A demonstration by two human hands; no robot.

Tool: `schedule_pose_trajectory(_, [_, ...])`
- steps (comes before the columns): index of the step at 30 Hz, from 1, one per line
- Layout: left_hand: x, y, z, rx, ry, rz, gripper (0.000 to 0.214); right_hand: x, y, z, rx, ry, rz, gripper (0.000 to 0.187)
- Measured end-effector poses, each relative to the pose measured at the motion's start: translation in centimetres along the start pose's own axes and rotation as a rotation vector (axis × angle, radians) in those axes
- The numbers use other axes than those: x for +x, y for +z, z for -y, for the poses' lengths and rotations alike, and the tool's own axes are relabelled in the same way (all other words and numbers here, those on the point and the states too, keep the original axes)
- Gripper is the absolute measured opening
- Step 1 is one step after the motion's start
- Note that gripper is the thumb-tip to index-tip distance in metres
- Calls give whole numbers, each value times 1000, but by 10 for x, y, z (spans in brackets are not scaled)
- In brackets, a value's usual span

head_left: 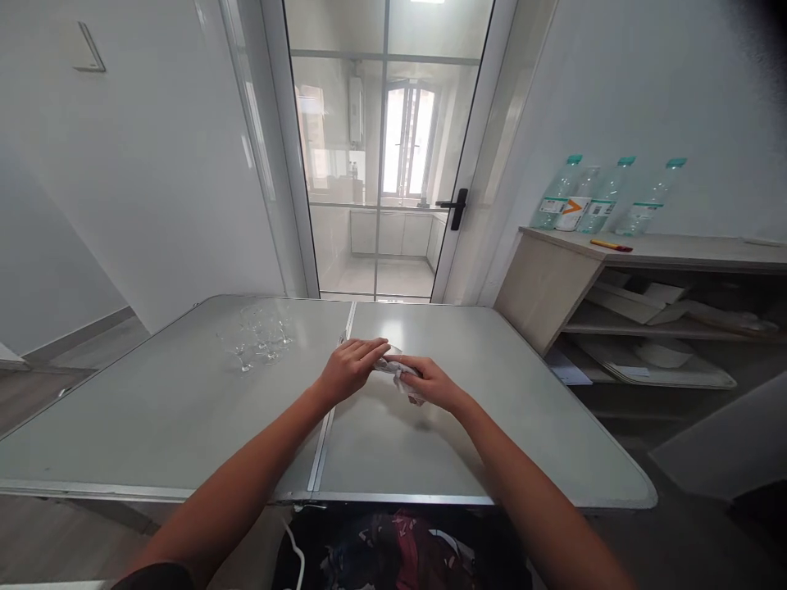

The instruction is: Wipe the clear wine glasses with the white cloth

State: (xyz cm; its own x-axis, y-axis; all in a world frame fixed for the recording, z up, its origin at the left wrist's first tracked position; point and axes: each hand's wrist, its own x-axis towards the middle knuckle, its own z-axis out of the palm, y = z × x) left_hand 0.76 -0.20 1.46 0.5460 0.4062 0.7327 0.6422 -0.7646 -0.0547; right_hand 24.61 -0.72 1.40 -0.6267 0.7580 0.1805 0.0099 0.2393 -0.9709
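Both my hands meet over the middle of a grey folding table. My left hand is closed over a clear glass that lies on its side between the hands. My right hand grips a white cloth pressed against the glass. Most of the glass is hidden by my fingers. A cluster of several clear stemmed glasses stands on the table to the far left of my hands.
A glass door with a black handle stands behind the table. At the right a wooden shelf unit carries several plastic water bottles and a pen. A bag lies below the table's near edge.
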Motion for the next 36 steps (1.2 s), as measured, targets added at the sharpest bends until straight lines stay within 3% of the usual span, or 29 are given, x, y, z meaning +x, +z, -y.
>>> schedule_pose_trajectory(4, [1,4,-6,-42,-1,-82,42,2,3,2,479,141,-40,30])
schedule_pose_trajectory(7, [2,6,-11,-75,-60,-74,43,1,1,5,585,141,-33,25])
schedule_pose_trajectory(12, [3,-2,-9,-277,-279,81,58,-4,-9,6,193,51,37,36])
schedule_pose_trajectory(15, [9,-14,-11,-461,-374,287,43,-5,-15,4,-165,-119,65,29])
schedule_pose_trajectory(17, [14,-20,-13,-566,-394,403,29,-4,-18,4,-341,-235,79,35])
schedule_pose_trajectory(19, [16,-21,-14,-613,-411,443,26,-3,-18,3,-443,-283,54,42])
schedule_pose_trajectory(21, [15,-17,-13,-561,-426,389,26,-2,-18,1,-468,-298,-35,44])
schedule_pose_trajectory(23, [9,-8,-10,-421,-423,281,32,0,-16,-3,-399,-249,-122,41])
schedule_pose_trajectory(25, [3,0,-8,-257,-381,182,45,1,-13,-6,-249,-108,-130,37])
schedule_pose_trajectory(29, [-4,10,-6,-127,-228,145,55,4,-12,-7,151,164,-67,34])
schedule_pose_trajectory(32, [-2,10,-9,-210,-321,102,57,6,-19,-4,483,104,-210,26])
schedule_pose_trajectory(36, [4,10,-16,-660,-625,95,53,10,-28,-5,670,-68,-565,20])
